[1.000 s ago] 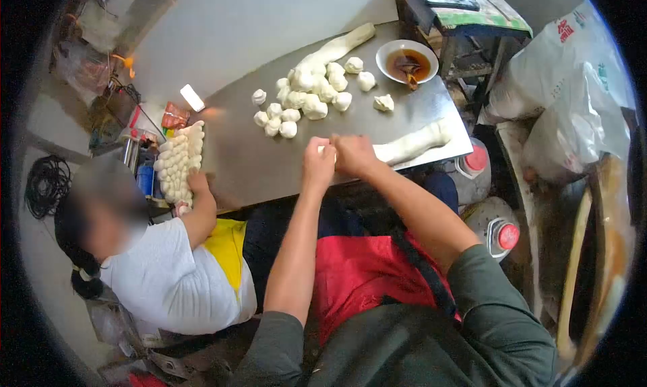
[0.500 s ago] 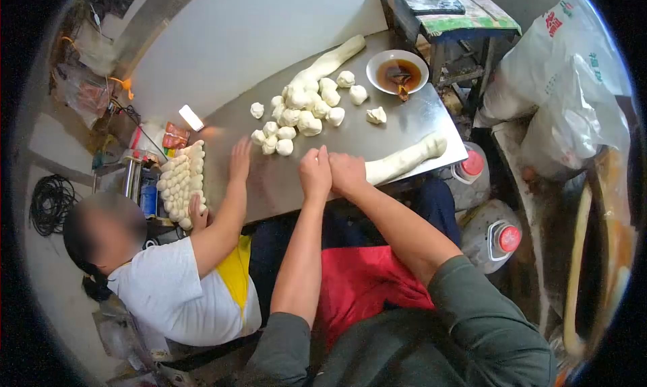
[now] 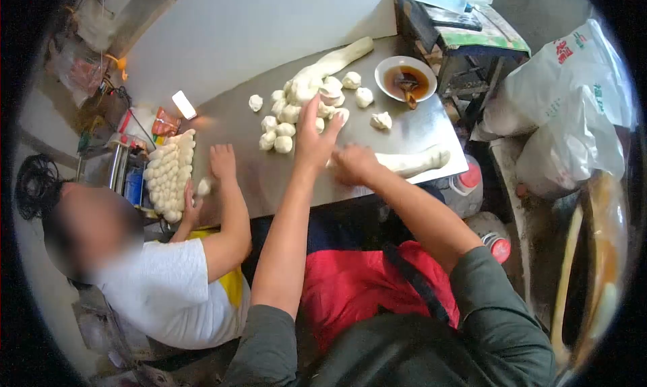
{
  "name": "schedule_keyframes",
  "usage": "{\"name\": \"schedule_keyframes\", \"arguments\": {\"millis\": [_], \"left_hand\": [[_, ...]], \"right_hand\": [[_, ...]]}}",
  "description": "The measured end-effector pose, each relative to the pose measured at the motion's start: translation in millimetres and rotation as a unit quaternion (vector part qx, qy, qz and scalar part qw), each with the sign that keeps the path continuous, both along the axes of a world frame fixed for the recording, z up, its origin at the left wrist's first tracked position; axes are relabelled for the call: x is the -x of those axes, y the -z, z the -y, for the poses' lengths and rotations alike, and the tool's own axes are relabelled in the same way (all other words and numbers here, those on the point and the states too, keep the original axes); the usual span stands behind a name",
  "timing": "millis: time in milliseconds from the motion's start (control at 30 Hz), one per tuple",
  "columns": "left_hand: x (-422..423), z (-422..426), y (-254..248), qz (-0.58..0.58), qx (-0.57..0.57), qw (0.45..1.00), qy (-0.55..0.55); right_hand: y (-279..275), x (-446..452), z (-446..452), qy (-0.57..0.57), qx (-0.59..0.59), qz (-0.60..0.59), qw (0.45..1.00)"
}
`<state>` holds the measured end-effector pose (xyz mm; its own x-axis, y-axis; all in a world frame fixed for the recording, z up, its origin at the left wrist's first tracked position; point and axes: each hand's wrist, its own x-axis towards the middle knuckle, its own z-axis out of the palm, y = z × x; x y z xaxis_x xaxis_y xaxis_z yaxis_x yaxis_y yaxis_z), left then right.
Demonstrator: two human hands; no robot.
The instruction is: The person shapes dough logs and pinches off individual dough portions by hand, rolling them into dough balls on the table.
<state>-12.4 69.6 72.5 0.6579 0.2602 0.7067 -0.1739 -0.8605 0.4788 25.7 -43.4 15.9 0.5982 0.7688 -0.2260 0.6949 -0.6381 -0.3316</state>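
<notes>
My left hand reaches up over the metal table with its fingers apart, at the near edge of a pile of dough pieces. One pale lump lies by its fingertips, and I see no grip on it. My right hand is closed around the left end of a dough log lying along the table's front edge. The fingers are slightly blurred and hide that end. A second, longer dough log stretches behind the pile. A loose dough piece sits apart to the right.
A white bowl of brown liquid stands at the table's right. On my left, a co-worker's hands are near a slab of small dough balls. Plastic bags and red-capped jugs are at the right, beyond the table edge.
My hands were together at the dough log's end. My left hand has now opened and moved up to the pile; my right stays at the log. The co-worker's right hand has moved nearer the table front.
</notes>
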Motion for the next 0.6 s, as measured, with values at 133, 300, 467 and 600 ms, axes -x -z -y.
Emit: {"name": "schedule_keyframes", "arguments": {"millis": [133, 300, 467, 600], "left_hand": [[13.9, 4.3, 49.2, -0.403, 0.288, 0.867, -0.058], [24.6, 2.3, 75.5, -0.324, 0.359, 0.874, 0.044], [14.4, 47.1, 87.3, -0.170, 0.294, 0.932, -0.129], [7.0, 53.3, 79.7, -0.109, 0.282, 0.941, -0.153]], "right_hand": [[41.0, -3.2, 14.0, -0.038, -0.183, 0.065, 0.980], [31.9, -5.5, 18.7, 0.061, -0.281, 0.074, 0.955], [60.5, -15.6, 9.5, 0.141, -0.278, -0.064, 0.948], [54.8, -3.4, 7.9, 0.161, -0.288, 0.002, 0.944]]}}
